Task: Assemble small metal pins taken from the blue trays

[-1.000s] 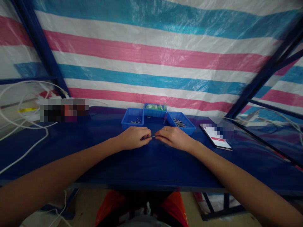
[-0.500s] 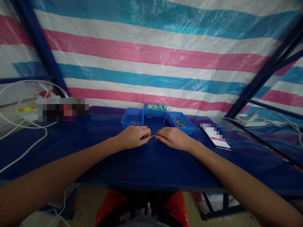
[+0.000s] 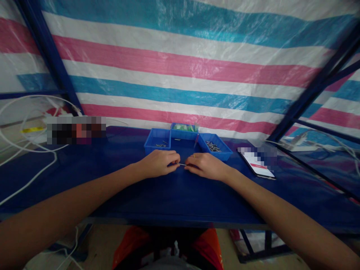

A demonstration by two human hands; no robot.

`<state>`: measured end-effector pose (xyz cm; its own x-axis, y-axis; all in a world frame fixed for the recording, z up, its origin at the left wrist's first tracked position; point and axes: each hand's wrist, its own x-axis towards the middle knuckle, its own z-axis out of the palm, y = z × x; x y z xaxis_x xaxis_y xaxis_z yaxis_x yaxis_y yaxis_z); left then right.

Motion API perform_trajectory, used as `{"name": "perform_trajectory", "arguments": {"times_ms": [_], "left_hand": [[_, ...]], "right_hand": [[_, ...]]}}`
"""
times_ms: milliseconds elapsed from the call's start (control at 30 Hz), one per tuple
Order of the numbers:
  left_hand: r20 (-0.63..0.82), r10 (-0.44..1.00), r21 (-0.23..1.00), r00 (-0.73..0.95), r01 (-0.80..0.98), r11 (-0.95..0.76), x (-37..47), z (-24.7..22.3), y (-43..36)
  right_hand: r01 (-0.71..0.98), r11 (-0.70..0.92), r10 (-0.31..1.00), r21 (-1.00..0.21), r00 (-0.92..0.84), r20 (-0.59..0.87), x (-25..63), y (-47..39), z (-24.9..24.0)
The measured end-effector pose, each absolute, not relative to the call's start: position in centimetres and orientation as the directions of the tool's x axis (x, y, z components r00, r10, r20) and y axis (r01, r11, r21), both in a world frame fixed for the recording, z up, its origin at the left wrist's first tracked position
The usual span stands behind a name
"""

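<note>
A thin, light-coloured rod (image 3: 182, 164) spans the small gap between my two hands, just above the blue table. My left hand (image 3: 161, 163) pinches its left end between thumb and fingers. At the other end, my right hand (image 3: 206, 165) has its fingers closed on the rod as well. The fingers hide both ends, so its exact kind does not show. Beyond my left hand stands a blue bin (image 3: 158, 137) with a few thin metal pieces inside. Behind my right hand, another blue bin (image 3: 225, 154) holds a pile of small dark and silvery parts.
At the back, a third blue bin (image 3: 185, 133) contains green and clear packaging. Two small pins (image 3: 177, 139) lie on the blue table (image 3: 180, 202). A phone (image 3: 257, 163) rests to the right. White cables (image 3: 53, 161) run along the left side. A striped sheet (image 3: 185, 67) hangs behind.
The rod between my hands has tilted slightly, its right end a little lower. Both hands keep nearly the same place and grip.
</note>
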<state>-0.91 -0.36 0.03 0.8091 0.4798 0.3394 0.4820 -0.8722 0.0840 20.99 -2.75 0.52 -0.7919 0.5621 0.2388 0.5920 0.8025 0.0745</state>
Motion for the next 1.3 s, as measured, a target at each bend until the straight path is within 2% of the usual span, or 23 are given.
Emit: {"name": "perform_trajectory", "arguments": {"times_ms": [300,967,1067,1300], "left_hand": [[0.353,0.437,0.094,0.827,0.434,-0.896,-1.03,0.26,-0.56],[0.430,0.259,-0.066,0.865,0.316,-0.946,-0.94,-0.05,-0.67],[0.437,0.280,-0.063,0.855,0.340,-0.938,-0.95,-0.11,-0.59],[0.409,0.449,-0.022,0.794,0.500,-0.865,-0.88,-0.14,-0.29]], "right_hand": [[0.586,0.807,0.561,0.072,-0.799,0.219,20.96,-2.80,0.45],[0.560,0.828,0.544,0.040,-0.818,0.190,20.53,-3.15,0.69],[0.568,0.822,0.550,0.040,-0.811,0.199,20.48,-3.05,0.59],[0.613,0.790,0.583,0.016,-0.758,0.292,20.85,-2.81,0.54]]}}
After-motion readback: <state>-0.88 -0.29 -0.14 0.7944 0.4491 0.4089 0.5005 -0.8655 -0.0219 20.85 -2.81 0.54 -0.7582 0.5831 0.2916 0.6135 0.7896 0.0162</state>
